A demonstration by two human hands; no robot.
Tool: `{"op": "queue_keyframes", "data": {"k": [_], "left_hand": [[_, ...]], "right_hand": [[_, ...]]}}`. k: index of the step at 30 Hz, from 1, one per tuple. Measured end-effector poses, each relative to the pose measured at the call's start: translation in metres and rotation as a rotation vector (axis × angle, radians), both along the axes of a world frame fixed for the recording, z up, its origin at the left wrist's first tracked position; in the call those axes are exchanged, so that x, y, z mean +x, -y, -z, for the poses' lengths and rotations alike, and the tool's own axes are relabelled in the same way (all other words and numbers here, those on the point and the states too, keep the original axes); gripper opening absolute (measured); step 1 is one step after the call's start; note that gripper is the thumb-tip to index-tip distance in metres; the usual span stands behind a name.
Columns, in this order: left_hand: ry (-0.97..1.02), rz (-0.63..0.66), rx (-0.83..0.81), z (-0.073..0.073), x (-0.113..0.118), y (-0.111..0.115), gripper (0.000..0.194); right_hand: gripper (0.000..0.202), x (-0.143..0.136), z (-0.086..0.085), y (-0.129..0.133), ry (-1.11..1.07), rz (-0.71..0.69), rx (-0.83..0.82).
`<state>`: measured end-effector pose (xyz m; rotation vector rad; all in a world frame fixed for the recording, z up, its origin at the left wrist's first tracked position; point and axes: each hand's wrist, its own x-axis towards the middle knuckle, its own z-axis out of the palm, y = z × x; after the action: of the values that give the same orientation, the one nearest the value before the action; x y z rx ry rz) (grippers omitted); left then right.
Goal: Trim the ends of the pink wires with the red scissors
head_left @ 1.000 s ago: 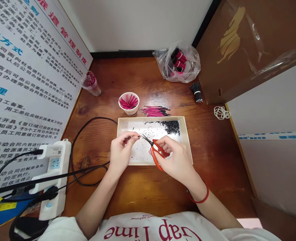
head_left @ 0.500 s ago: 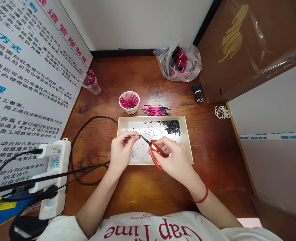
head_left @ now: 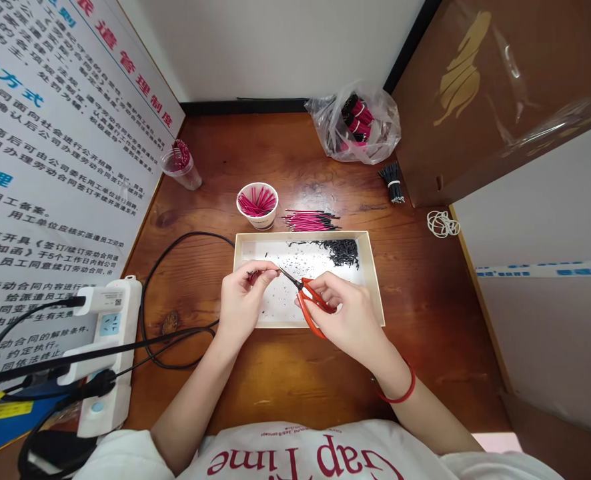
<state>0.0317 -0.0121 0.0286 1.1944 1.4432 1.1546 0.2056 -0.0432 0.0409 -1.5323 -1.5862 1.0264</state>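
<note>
My right hand point(head_left: 343, 310) grips red-handled scissors point(head_left: 311, 303), its fingers in the handle loops. The thin dark blades point left and up, and their tips reach the fingertips of my left hand point(head_left: 245, 297). Thumb and index finger of that hand are pinched together, with small black pieces point(head_left: 252, 272) showing at the fingers. Their exact kind is too small to tell. Below both hands lies a shallow cream box point(head_left: 378, 293). Inside it, a heap of short black pieces point(head_left: 344, 253) fills the far right corner, and tiny bits are scattered over the white bottom.
Behind the box lie a row of pink-and-black sticks point(head_left: 311, 221) and a paper cup point(head_left: 258, 217) of pink sticks. A clear cup point(head_left: 188, 175), plastic bag point(head_left: 385, 130), black bundle point(head_left: 392, 181) and white bands point(head_left: 443, 225) stand farther out. A power strip point(head_left: 108, 353) with cables sits left.
Almost nothing differs. The view has shifted very slightly, while both hands and the scissors keep the same pose over the box.
</note>
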Motion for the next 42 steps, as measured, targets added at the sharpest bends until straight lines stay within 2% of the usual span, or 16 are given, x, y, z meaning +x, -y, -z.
{"op": "queue_keyframes", "data": {"k": [15, 22, 42], "left_hand": [[-0.012, 0.023, 0.01, 0.0007, -0.0008, 0.0005, 0.011], [-0.006, 0.037, 0.023, -0.0003, -0.0008, 0.0002, 0.012], [-0.022, 0.015, 0.028, -0.0007, 0.0, 0.0, 0.011]], "right_hand": [[0.009, 0.0015, 0.0018, 0.0003, -0.018, -0.002, 0.016], [0.012, 0.0014, -0.0027, -0.0001, -0.007, -0.005, 0.033], [0.011, -0.0013, 0.0008, -0.0001, 0.006, -0.014, 0.016]]}}
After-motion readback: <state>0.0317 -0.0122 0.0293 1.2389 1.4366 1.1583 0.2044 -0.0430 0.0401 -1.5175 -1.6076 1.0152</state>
